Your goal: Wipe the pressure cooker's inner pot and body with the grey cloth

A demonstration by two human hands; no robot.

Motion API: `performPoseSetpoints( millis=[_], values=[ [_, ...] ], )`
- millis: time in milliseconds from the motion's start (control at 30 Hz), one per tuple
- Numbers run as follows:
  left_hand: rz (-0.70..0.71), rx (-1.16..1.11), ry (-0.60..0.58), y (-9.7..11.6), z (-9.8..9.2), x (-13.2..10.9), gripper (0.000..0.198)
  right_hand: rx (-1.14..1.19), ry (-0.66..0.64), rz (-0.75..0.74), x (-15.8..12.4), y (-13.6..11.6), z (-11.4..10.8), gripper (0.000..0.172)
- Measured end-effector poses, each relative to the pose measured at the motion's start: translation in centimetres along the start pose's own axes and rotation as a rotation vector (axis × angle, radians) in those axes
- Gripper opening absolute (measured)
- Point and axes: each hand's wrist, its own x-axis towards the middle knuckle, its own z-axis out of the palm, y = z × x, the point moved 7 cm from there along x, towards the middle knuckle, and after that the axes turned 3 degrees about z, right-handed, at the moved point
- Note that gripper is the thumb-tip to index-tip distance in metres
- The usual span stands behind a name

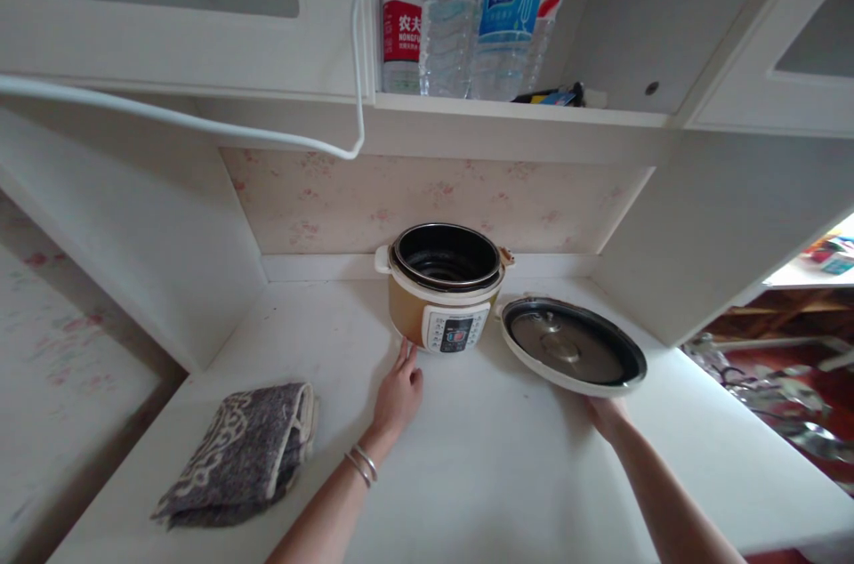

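Note:
An electric pressure cooker [405,308] with a tan body, a white rim and a front control panel stands uncovered against the back of the counter. Its dark inner pot [446,254] shows inside, and nothing can be made out in it. My left hand [398,390] reaches to the cooker's lower front edge, fingers stretched out and fingertips at its base. To the right, my right hand [607,414] holds the cooker lid [564,350] from beneath, the lid's metal underside turned up. The lid hides most of that hand's fingers.
A folded grey patterned cloth [244,453] lies at the left of the white counter [480,466]. Overhead, an open cabinet shelf [614,115] holds several plastic bottles [511,12]. A white cable [267,132] hangs across the upper left. Side panels flank the counter's back.

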Motion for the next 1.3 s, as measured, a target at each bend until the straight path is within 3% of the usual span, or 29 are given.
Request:
performPoseSetpoints(
  millis=[200, 400, 633, 800, 1000, 1067, 1200, 1300],
  values=[
    [0.012, 0.026, -0.004, -0.1, 0.1, 0.0, 0.052, -0.007, -0.024, 0.122, -1.5, 1.8, -1.9, 0.036],
    [0.03, 0.027, -0.009, -0.2, 0.3, -0.1, 0.051, 0.249, 0.026, 0.203, -4.2, 1.8, -3.9, 0.019],
    [0.029, 0.0, 0.001, -0.2, 0.2, -0.2, 0.052, 0.299, -0.107, 0.228, -6.2, -0.6, 0.7, 0.038],
    [0.046, 0.016, -0.015, -0.1, 0.3, -0.3, 0.051, 0.354, -0.159, 0.255, -4.3, -0.5, 2.6, 0.043],
    [0.053, -0.022, 0.007, 0.0, 0.0, -0.3, 0.049, 0.325, -0.24, 0.291, -1.5, -0.6, 4.6, 0.038],
    [0.025, -0.093, 0.02, -0.2, 0.0, -0.3, 0.047, 0.288, -0.237, 0.307, -0.7, -0.4, 5.0, 0.036],
    [-0.168, -0.336, -0.003, -1.5, -0.2, -0.1, 0.041, 0.184, -0.194, 0.394, -0.3, 0.3, 4.5, 0.034],
    [-0.224, -0.417, 0.007, -0.9, -2.3, 1.2, 0.033, 0.057, -0.185, 0.41, -0.9, 0.2, 3.4, 0.035]
  ],
)
